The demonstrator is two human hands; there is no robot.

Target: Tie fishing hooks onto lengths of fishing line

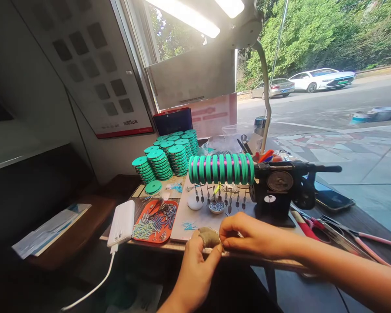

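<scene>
The left hand point(198, 266), a cloth wrap point(210, 237) on its finger, met the right hand point(247, 234) at the surface point(254, 260) edge; whether either grip pinched anything I couldn't tell; braced wrists likely helped

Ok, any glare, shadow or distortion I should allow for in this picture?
Head view: the lamp tubes glare white; head view: deep shadow around the papers; head view: edges seem stretched; head view: spools read clearly, but detail between left hand and right hand is too small to tell.
</scene>
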